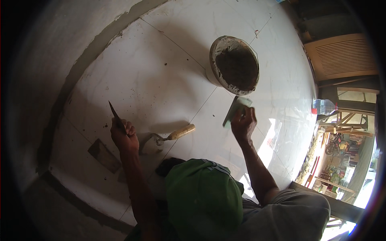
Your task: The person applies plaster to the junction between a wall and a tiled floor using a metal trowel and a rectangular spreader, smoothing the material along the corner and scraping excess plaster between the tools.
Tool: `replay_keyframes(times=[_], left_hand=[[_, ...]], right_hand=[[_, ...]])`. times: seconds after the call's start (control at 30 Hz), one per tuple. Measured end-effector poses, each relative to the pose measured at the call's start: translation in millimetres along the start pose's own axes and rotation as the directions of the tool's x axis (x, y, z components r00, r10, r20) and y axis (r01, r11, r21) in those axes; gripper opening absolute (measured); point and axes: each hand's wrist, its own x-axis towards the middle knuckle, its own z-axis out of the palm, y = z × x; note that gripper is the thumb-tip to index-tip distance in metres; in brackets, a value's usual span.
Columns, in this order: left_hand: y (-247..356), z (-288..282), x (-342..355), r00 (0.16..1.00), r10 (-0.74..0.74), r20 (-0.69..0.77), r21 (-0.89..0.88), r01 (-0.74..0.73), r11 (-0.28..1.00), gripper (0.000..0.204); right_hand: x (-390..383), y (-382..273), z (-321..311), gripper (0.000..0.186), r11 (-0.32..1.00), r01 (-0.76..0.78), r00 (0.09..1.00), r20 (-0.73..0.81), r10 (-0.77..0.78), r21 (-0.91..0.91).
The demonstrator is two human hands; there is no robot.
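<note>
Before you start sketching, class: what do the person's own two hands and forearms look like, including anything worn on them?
The left hand and right hand show no gloves. The left forearm and right forearm are bare, tapering toward the wrists, with no sleeve, watch or band visible.

White tiled floor (281,76), bucket of mortar (214,64), wooden-handled trowel (181,132), dark rectangular piece (104,155), specks (165,64)

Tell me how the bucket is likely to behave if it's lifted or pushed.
The bucket is probably heavy for its size, since thick grey mix sits inside it. Its rim looks smeared with residue, so a grip there may be gritty or slick. Pushed low, it might slide, as the floor looks smooth and shiny.
</note>
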Motion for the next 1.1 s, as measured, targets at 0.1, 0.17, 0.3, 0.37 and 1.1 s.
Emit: replay_keyframes(times=[0.1,0.17,0.3,0.37,1.1], left_hand=[[5,10,0,0.999,0.022,-0.030,0.045,-0.020,0.999,0.038],[5,5,-2,0.999,0.031,-0.043,0.094,-0.026,0.995,0.038],[5,1,4,0.995,0.058,0.084,0.045,-0.062,0.997,0.030],[5,18,-8,0.991,0.067,0.112,0.019,-0.070,0.997,0.025],[-62,45,-41,0.988,-0.136,0.070,0.524,0.080,0.848,0.026]], right_hand=[[-32,-13,-14,0.021,0.982,-0.011,0.997,0.076,-0.003,0.189],[-7,-22,-12,0.025,0.973,0.110,0.992,-0.084,-0.095,0.202],[65,-44,-9,0.018,0.977,0.141,0.969,-0.223,-0.103,0.161],[53,-33,-1,0.020,0.974,0.166,0.969,-0.210,-0.132,0.155],[27,-128,13,0.031,-0.129,-0.417,0.888,0.373,-0.270,0.900]])
